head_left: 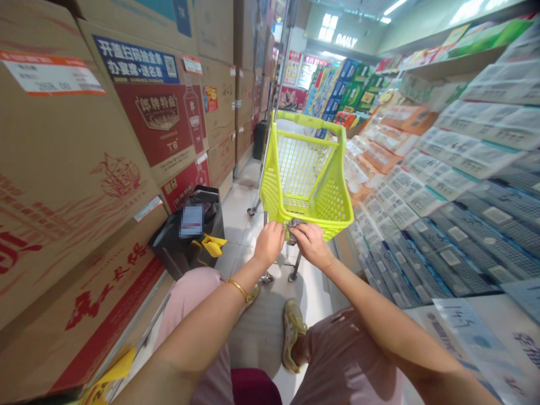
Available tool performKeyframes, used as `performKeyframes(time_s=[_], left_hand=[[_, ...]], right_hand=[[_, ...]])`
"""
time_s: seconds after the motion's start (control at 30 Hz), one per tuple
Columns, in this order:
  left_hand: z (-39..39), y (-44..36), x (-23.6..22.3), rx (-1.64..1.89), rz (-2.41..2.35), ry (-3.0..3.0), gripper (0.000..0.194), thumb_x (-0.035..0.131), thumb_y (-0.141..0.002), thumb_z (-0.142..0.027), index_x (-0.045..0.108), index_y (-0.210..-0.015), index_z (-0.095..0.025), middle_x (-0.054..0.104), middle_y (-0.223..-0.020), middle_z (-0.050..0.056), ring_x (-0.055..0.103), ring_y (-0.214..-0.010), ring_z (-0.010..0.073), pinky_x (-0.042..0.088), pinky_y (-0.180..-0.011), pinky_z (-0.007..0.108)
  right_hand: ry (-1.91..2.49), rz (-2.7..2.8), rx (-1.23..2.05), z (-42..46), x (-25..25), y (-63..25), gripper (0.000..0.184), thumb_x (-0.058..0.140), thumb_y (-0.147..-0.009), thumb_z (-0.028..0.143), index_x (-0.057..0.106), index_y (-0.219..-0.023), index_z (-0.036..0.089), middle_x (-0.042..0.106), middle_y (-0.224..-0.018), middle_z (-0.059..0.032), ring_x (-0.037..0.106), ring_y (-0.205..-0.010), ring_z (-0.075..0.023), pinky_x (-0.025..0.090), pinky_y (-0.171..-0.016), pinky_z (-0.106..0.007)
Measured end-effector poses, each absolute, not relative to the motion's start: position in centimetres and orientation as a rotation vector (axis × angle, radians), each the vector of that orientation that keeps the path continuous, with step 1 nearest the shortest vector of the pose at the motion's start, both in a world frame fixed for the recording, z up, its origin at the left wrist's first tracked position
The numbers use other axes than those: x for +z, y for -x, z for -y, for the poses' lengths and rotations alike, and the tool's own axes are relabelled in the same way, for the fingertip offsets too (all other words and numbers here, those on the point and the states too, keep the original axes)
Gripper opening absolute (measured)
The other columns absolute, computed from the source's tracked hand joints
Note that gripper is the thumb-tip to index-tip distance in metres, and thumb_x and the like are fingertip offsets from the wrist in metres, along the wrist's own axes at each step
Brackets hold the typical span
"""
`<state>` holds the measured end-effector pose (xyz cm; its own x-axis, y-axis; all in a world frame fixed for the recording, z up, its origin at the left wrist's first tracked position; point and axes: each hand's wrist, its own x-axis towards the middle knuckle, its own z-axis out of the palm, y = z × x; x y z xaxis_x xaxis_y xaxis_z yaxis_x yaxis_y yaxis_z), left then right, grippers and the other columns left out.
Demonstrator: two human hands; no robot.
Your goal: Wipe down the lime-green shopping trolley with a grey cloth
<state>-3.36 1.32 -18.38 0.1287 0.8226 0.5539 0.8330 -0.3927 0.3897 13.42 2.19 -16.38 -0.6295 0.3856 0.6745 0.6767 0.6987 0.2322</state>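
Observation:
A lime-green shopping cart basket (341, 194) with perforated sides stands in front of me, with nothing visible inside it. My left hand (269, 244) is closed on the near rim at its left corner. Beside it, a crumpled grey cloth (292, 230) lies over the same rim. My right hand (312, 243) pinches this cloth against the rim, its fingers bent. The two hands are a short way apart, with part of the cloth showing between them. Under the basket, metal legs end in small caster wheels (293, 277).
Stacked cardboard cartons (113, 169) line the left. A black bin (215, 211) with a phone-like item (192, 220) and a yellow piece (214, 246) stands beside my knee. Packaged goods (455, 225) fill the right side. The tiled aisle floor (242, 216) runs ahead.

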Motion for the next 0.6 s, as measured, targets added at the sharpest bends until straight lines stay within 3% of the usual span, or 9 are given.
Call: performKeyframes(time_s=[0.2,0.6], left_hand=[[-2.3,2.2,-18.8,-1.247,1.896,2.207,0.019,0.039,-0.090,-0.025,0.053,-0.080,-0.018,0.059,-0.079,0.007,0.058,-0.076,0.0186,0.047,-0.067,0.030],[-4.0,2.2,-19.1,-1.352,1.882,2.214,0.006,0.045,-0.082,-0.017,0.046,-0.077,-0.020,0.055,-0.078,0.005,0.054,-0.077,0.0188,0.045,-0.066,0.031]], right_hand=[[0.862,2.284,-0.558,-2.5,-16.0,-13.6,0.026,0.044,-0.087,0.021,0.064,-0.104,0.023,0.058,-0.098,-0.0076,0.048,-0.095,-0.0182,0.039,-0.084,-0.035],[0.897,2.289,-0.602,-4.2,-17.1,-12.5,0.025,0.043,-0.090,0.022,0.062,-0.106,0.027,0.060,-0.105,-0.0053,0.047,-0.097,-0.0171,0.033,-0.084,-0.034]])
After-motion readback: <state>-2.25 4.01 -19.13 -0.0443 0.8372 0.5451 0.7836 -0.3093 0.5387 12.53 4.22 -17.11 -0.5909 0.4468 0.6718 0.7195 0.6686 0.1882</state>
